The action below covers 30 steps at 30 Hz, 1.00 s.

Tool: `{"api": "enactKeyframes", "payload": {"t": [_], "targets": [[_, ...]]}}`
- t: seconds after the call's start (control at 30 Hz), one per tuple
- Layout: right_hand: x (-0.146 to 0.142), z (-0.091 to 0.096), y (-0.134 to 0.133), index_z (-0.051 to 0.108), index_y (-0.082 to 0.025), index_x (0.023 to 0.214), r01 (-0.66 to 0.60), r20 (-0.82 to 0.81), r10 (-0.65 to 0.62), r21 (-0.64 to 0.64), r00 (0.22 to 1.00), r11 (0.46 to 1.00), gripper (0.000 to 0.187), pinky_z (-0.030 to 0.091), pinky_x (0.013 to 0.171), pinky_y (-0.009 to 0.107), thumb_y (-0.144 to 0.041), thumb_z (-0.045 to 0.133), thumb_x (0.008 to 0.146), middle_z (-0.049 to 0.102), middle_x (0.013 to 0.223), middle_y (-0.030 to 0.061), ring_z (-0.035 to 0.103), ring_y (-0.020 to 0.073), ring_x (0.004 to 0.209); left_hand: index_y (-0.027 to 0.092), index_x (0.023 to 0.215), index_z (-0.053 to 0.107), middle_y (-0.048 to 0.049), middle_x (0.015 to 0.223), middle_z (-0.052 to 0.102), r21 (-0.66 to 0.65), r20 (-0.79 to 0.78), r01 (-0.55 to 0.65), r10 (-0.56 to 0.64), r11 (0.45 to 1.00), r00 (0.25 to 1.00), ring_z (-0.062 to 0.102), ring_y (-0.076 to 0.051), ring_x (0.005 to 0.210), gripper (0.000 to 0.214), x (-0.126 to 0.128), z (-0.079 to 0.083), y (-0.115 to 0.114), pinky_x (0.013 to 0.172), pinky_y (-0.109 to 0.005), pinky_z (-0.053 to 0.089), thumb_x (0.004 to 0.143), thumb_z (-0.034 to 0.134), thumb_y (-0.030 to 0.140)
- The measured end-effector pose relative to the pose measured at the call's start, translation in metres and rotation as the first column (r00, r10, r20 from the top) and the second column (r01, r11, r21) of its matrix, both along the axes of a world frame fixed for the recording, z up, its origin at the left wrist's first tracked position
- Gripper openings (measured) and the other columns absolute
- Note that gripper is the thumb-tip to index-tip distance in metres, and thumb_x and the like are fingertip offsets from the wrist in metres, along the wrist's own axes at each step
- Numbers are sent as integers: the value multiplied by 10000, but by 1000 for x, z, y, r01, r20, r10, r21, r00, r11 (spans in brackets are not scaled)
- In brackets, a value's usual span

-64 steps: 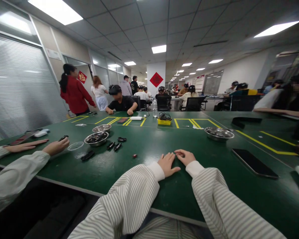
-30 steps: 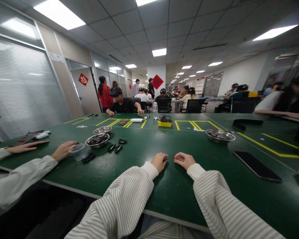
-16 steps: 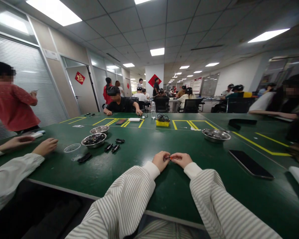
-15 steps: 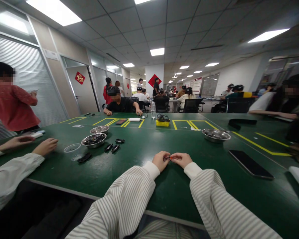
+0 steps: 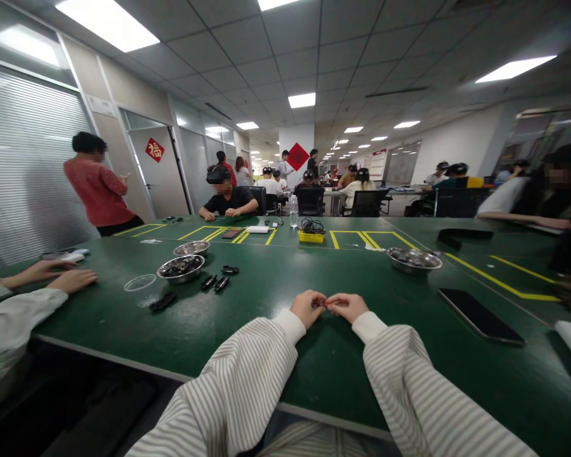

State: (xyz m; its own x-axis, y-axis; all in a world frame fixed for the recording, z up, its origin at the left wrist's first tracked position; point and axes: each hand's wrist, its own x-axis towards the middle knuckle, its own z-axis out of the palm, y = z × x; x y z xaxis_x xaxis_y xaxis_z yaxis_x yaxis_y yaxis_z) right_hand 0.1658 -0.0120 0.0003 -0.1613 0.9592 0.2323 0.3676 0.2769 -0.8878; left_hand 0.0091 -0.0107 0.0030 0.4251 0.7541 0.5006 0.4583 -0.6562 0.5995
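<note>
Left hand (image 5: 307, 307) and right hand (image 5: 346, 306), fingertips pinched together on one small red-orange piece (image 5: 326, 305), seemingly a clip, resting on green table (image 5: 276, 298).

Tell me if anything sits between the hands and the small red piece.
Nothing visible does. The left hand and right hand both pinch the small red piece just above the green table. The black clips and phone lie well aside.

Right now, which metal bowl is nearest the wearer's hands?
The lone bowl on the right by the yellow line; the other two sit together farther left.
</note>
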Motion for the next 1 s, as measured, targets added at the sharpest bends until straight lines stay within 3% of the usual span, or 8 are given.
{"api": "enactKeyframes", "payload": {"t": [0.3, 0.57, 0.77, 0.9, 1.0], "targets": [[-1, 0, -2, 604, -114, 678, -16, -3, 16, 43, 1000, 999, 215, 470, 511, 243, -282, 568, 549, 609, 562, 45, 552, 123, 489, 162, 795, 574, 5, 652, 544, 38, -127, -112, 116, 993, 985, 470, -88, 599, 195, -1, 5, -3, 598, -208, 398, 606, 564, 208], [0, -1, -1, 594, -124, 656, 7, 7, -7, 37, 1000, 999, 243, 457, 496, 235, -341, 572, 550, 595, 540, 35, 542, 120, 483, 187, 848, 573, 5, 679, 546, 119, -175, -19, 40, 993, 984, 471, -88, 631, 201, -4, 11, -6, 627, -196, 386, 654, 527, 217], [2, -1, -1, 597, -119, 644, -7, 44, 6, 33, 999, 999, 246, 443, 490, 221, -349, 561, 565, 595, 545, 38, 535, 115, 487, 218, 853, 586, -1, 729, 553, 168, -259, -15, 59, 986, 964, 484, -92, 690, 188, -5, 9, -5, 655, -187, 383, 702, 482, 259], [0, 3, -4, 611, -113, 681, -14, 66, 12, 27, 998, 1000, 284, 434, 480, 217, -369, 518, 605, 616, 602, 58, 534, 110, 481, 250, 862, 582, -4, 806, 548, 199, -350, -153, 216, 968, 911, 484, -103, 767, 198, -18, 10, 8, 681, -194, 374, 730, 440, 289], [-1, 3, -4, 613, -110, 694, -8, 85, 6, 23, 996, 1000, 294, 424, 462, 209, -372, 503, 618, 618, 599, 62, 530, 105, 472, 264, 858, 578, -9, 841, 538, 204, -443, -322, 381, 924, 811, 479, -117, 800, 201, -39, 13, 26, 674, -207, 371, 741, 417, 292]]}}
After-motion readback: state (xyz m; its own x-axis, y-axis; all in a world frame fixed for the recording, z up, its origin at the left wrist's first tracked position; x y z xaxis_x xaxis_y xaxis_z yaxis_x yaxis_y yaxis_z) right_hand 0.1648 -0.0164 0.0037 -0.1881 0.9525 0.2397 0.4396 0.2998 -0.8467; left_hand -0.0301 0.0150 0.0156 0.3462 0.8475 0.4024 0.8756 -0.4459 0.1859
